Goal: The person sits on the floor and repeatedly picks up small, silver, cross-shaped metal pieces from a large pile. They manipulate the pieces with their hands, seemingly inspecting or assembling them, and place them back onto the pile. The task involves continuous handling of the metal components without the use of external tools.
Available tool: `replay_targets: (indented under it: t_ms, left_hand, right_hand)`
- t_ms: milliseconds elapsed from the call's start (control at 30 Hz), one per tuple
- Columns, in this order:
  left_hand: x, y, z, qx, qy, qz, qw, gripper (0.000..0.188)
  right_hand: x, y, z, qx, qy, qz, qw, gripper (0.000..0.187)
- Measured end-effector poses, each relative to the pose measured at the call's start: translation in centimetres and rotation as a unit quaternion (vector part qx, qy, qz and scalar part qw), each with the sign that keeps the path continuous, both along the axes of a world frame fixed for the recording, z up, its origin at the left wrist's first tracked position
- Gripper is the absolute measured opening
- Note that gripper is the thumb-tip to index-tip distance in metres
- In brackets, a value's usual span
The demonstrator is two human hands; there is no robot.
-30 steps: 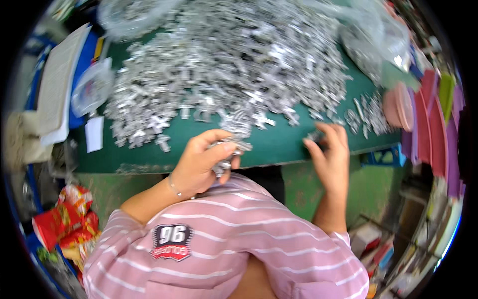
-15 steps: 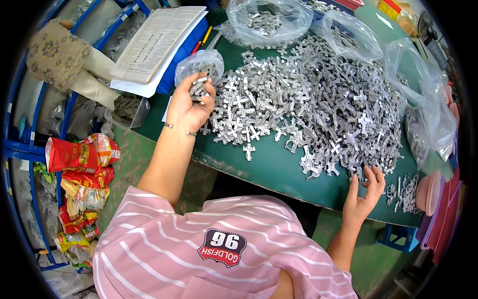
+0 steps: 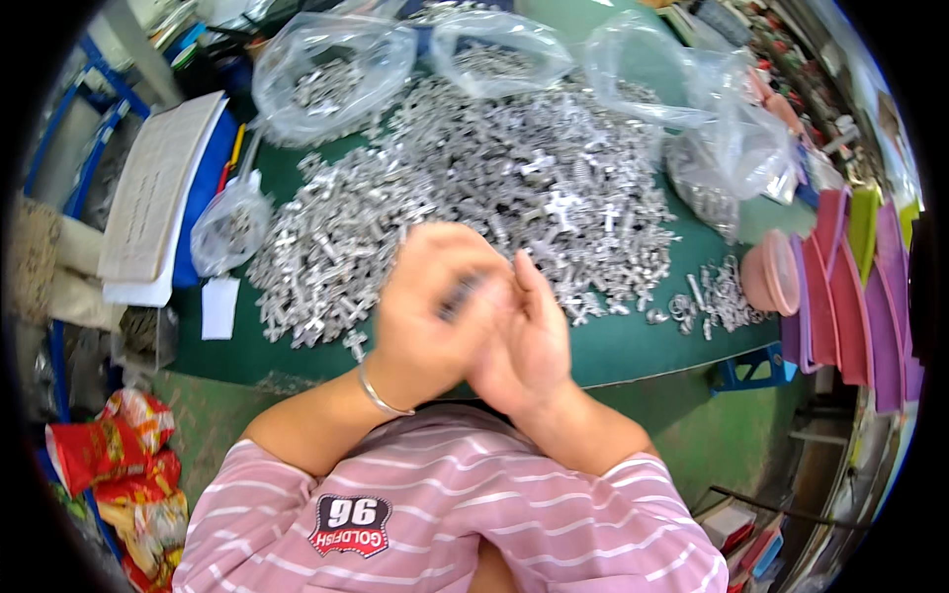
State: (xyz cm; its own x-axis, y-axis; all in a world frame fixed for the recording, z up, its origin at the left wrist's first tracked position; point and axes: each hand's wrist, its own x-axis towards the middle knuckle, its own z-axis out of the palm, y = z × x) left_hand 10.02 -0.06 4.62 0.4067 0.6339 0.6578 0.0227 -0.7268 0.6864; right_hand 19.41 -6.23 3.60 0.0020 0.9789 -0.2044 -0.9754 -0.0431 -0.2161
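Both my hands meet in front of a heap of small silver-grey metal crosses [image 3: 346, 227] on the green table. My left hand [image 3: 430, 306], with a thin bangle at its wrist, is curled round a few of these crosses; something dark grey [image 3: 460, 296] shows between its fingers, blurred. Against it rests my right hand [image 3: 532, 346], cupped, one digit pointing up. Most of its fingers are hidden behind the left hand or smeared, so what it holds cannot be made out.
Clear plastic bags [image 3: 336, 119] with metal parts stand along the back. Left lie a small bag [image 3: 232, 232] and papers on a blue bin [image 3: 163, 188]. Right are small metal rings and parts [image 3: 727, 296], a pink cup [image 3: 769, 275] and coloured trays [image 3: 840, 287]. Another person's legs [image 3: 74, 267] show at far left.
My left hand has moved right, carrying its metal crosses, and my right hand has come left from the table's front edge to meet it. The view has shifted right.
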Motion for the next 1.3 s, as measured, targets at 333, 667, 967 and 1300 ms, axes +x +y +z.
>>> replay_targets:
  t_ms: [333, 667, 967, 1300]
  left_hand:
    - [-0.1, -0.9, -0.3, -0.064, -0.037, -0.073, 0.995, 0.017]
    - [-2.5, -1.5, -2.4, -0.3, -0.116, -0.091, 0.943, 0.012]
    - [-4.2, -3.2, -4.1, -0.645, -0.094, -0.194, 0.733, 0.012]
    - [-1.9, -4.9, -6.3, -0.738, -0.09, -0.307, 0.594, 0.017]
  right_hand:
    - [8.2, 1.8, 1.2, -0.046, 0.152, -0.222, 0.962, 0.03]
    - [27.6, 12.9, 6.7, -0.057, -0.379, -0.259, 0.886, 0.042]
    - [13.5, -3.2, -0.1, -0.01, -0.914, 0.013, 0.406, 0.013]
    - [10.2, -7.4, -5.2, -0.126, -0.682, -0.125, 0.709, 0.012]
